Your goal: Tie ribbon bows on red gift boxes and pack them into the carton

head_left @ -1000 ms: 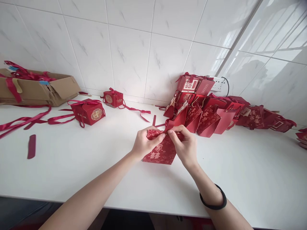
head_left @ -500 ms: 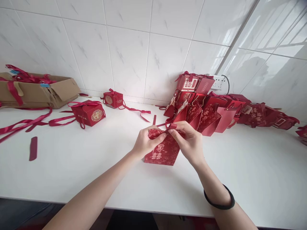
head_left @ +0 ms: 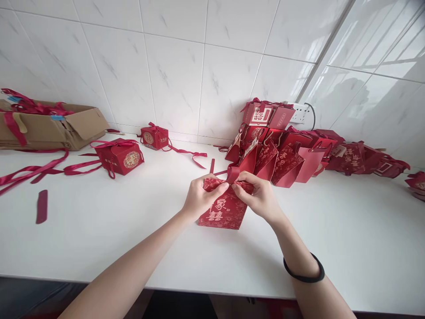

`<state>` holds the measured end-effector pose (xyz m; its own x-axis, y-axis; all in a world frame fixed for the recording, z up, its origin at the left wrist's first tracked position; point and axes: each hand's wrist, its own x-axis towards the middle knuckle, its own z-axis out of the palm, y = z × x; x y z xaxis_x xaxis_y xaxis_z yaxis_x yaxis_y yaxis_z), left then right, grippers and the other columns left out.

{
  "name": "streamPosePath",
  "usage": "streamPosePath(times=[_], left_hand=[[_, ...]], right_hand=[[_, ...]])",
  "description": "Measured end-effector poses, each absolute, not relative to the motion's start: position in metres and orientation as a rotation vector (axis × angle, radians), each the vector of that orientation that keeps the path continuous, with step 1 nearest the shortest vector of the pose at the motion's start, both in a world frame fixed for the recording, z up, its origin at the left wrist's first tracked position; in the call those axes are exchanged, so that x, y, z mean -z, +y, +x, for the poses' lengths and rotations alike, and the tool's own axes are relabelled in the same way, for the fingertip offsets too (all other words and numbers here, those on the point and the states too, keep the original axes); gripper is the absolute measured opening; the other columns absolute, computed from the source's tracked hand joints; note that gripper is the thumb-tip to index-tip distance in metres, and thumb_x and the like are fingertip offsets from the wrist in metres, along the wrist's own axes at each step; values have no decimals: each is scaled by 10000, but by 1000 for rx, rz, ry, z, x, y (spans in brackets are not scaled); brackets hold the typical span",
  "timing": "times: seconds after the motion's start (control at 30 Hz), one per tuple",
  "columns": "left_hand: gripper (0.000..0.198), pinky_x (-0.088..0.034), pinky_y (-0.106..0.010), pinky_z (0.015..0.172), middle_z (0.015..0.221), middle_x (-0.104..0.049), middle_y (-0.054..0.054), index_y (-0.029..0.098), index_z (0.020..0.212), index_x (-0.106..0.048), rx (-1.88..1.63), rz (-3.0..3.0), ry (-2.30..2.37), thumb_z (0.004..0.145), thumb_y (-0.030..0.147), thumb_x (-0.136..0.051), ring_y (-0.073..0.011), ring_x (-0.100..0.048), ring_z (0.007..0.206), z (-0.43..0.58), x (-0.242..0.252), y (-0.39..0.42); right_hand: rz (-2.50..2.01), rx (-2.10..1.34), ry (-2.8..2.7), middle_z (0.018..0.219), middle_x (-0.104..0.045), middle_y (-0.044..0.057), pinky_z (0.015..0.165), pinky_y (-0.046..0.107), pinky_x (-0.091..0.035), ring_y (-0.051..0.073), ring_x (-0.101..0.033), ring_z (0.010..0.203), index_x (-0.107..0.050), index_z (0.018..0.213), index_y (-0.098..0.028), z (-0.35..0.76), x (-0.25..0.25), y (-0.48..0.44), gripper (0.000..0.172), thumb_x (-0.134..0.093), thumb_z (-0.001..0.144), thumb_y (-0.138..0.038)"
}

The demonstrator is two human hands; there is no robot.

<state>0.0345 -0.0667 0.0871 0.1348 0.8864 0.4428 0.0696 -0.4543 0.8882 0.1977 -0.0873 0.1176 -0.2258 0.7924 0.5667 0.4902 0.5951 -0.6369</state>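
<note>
White tiles point(head_left: 174, 66) line the counter's back edge point(head_left: 133, 248); I have left hand point(head_left: 198, 199) and right hand point(head_left: 259, 195) pinching the red bag point(head_left: 230, 215) by its top, ribbon loop point(head_left: 233, 174) formed, not yet released

Glossy marbled wall tiles point(head_left: 175, 75) behind a white table point(head_left: 358, 239), bright reflections point(head_left: 395, 48) at right

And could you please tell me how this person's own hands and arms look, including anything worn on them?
The left hand and right hand are ungloved, with no ring in view. No sleeve shows on either forearm. A plain, thin black band circles the right arm; no band shows on the left.
</note>
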Motion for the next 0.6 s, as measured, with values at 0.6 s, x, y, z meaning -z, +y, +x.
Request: streamPosePath(times=[0.6], left_hand=[[376, -331, -191, 474, 508, -397, 48, 155, 540, -444, -1419, 1661, 884, 765, 387, -635, -65, -365, 490, 35, -85, -66]], right_hand=[[-1071, -412, -1916, 722, -559, -4, 604, 225, -410, 118, -517, 661, -553, 768, -185, 195, -117, -87, 112, -488, 837, -244]])
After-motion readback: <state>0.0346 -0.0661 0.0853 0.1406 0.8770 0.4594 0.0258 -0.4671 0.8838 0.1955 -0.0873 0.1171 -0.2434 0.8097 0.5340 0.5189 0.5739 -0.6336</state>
